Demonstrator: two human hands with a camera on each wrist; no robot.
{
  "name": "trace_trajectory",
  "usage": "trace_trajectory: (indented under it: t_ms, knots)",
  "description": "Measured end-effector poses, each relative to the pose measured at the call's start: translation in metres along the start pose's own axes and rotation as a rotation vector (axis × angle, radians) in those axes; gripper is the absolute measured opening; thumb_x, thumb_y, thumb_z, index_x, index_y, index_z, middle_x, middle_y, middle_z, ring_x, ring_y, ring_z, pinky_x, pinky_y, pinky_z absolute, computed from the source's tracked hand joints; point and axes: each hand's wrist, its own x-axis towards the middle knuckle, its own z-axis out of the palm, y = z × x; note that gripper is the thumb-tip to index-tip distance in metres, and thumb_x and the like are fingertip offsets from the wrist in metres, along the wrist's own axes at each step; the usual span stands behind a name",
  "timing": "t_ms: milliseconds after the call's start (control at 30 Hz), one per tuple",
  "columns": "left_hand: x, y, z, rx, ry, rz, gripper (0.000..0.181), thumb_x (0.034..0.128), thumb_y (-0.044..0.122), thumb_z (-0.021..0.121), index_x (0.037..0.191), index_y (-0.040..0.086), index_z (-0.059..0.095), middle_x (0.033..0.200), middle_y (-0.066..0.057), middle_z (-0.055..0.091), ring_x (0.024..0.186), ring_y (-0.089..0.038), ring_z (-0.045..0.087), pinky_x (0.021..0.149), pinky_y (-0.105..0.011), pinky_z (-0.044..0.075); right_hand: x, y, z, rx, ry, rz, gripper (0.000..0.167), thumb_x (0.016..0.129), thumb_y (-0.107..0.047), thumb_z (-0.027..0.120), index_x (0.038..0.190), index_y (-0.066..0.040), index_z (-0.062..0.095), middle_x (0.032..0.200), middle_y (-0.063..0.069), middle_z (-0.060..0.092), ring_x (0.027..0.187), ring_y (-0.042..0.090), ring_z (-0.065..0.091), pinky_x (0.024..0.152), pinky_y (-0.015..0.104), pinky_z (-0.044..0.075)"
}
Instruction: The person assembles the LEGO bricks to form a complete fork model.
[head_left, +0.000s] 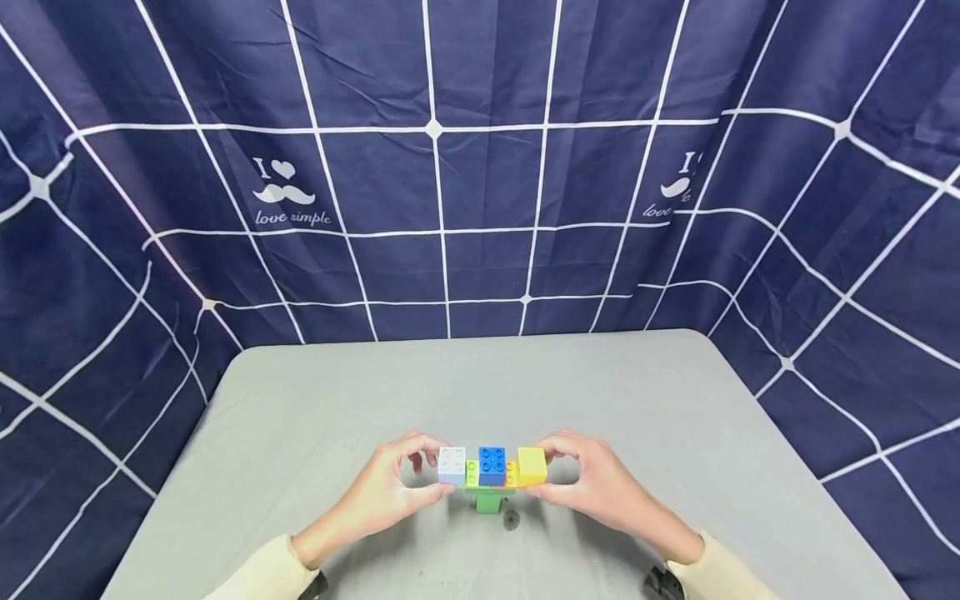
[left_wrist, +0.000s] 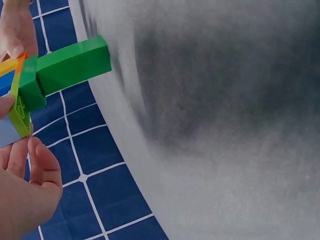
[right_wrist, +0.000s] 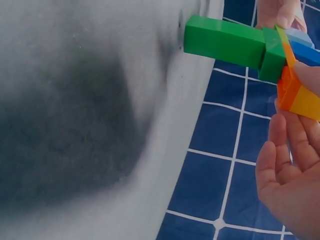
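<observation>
Both hands hold one toy-brick structure between them. Its stem is a green column (left_wrist: 75, 65) with a wider green brick (right_wrist: 273, 55) on top. Across that lie a lime-green piece (head_left: 472, 472) and an orange piece (right_wrist: 286, 90). A white brick (head_left: 452, 465), a blue brick (head_left: 492, 467) and a yellow brick (head_left: 532, 465) stand in a row along the top. My left hand (head_left: 386, 483) pinches the white brick's end between thumb and fingers. At the other end, my right hand (head_left: 592, 481) pinches the yellow brick. Whether the column's foot touches the table cannot be told.
A grey table (head_left: 337, 392) lies below the hands. Dark blue curtains (head_left: 480, 183) with white grid lines surround its back and sides. A small dark round spot (head_left: 511, 519) shows on the table near the column's foot.
</observation>
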Motion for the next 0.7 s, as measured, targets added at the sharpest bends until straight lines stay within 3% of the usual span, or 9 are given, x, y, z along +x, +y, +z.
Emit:
trace_trajectory:
  t_ms: [700]
  knots:
    - [-0.0025, -0.0004, 0.0009, 0.024, 0.007, 0.0, 0.041, 0.083, 0.006, 0.096, 0.117, 0.023, 0.078, 0.098, 0.011, 0.07, 0.086, -0.019, 0.064, 0.074, -0.038, 0.053, -0.001, 0.004, 0.0017, 0.036, -0.016, 0.021, 0.036, 0.085, -0.02, 0.097, 0.114, -0.029, 0.078, 0.107, -0.016, 0.075, 0.094, 0.011, 0.069, 0.088, 0.043, 0.057]
